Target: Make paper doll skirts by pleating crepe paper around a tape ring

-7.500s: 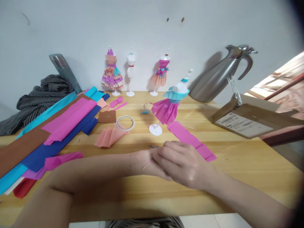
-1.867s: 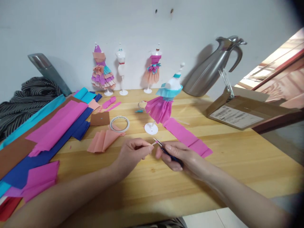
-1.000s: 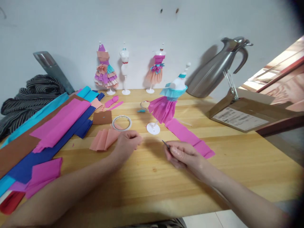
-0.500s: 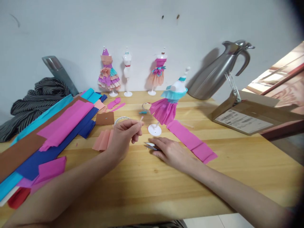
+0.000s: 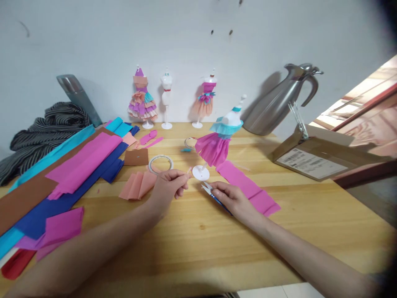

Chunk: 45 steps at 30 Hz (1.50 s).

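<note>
White wall (image 5: 186,45) at the back, wooden table (image 5: 198,260) in front – that is what I see from far away. By the wall stand 3 little dolls (image 5: 143,103) and a silver jug (image 5: 273,109). I have the left hand (image 5: 170,186) pinching 1 tiny pale strip (image 5: 189,169) at its fingertips, near the round white foot (image 5: 201,174) of a pink-skirted doll (image 5: 214,148). I have the right hand (image 5: 232,198) wrapped around small scissors (image 5: 215,198) – their 2 blades are apart, with the tips near that foot. Long pink paper (image 5: 248,187) lies just beside the right hand. Near the left hand lie a tape ring (image 5: 150,165) and folded peach paper (image 5: 138,186).
</note>
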Available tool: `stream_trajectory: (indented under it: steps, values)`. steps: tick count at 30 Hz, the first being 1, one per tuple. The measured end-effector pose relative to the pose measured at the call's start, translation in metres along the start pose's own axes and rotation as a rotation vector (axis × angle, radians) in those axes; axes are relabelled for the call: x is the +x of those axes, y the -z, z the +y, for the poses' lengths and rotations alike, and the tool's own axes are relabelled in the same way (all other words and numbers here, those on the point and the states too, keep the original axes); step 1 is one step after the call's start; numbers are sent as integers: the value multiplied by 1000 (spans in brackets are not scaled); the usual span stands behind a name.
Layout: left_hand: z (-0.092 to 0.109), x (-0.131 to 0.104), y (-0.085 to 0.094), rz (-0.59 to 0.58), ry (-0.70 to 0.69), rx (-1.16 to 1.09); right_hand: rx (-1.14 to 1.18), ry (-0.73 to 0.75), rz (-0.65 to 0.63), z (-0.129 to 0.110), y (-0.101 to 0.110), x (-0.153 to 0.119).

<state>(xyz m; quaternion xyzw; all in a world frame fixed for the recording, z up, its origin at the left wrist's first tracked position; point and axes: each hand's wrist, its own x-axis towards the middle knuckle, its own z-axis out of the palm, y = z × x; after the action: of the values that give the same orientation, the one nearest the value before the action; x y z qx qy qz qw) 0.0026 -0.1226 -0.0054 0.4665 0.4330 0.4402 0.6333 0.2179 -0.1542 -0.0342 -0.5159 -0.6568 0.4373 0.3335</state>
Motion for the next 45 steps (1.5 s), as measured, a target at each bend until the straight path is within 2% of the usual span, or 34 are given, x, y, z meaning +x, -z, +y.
stream_trajectory:
  steps: [2,4,7,10,14,18,23,27,29,34,37,41,45]
  values:
    - [-3,2,0,-3,29,-25,250,-89,-84,-2,-3,3]
    - [-3,2,1,1,37,-58,363,-149,-192,-4,-5,7]
    - [1,3,2,15,19,-76,317,-134,-324,-7,-8,14]
    - [4,6,6,41,-1,-80,195,-60,-368,-14,-12,19]
    - [4,12,14,71,-7,-88,-58,117,-282,-22,-24,20]
    - [4,14,17,76,-20,-73,-285,279,-239,-19,-31,18]
    - [-1,15,17,58,-16,-66,-493,316,-118,-8,-34,19]
    - [-4,15,16,55,-18,-32,-629,352,-47,-11,-32,17]
    - [-1,13,13,48,-16,-8,-529,360,10,-17,-28,15]
    - [7,2,3,-33,-61,130,-10,244,240,-40,-16,10]
    - [7,-4,-2,-115,-129,232,159,194,269,-52,-11,10]
    - [9,-12,-5,-186,-223,293,161,188,246,-57,-12,10]
    - [13,-16,-7,-225,-265,321,-18,271,244,-59,-13,7]
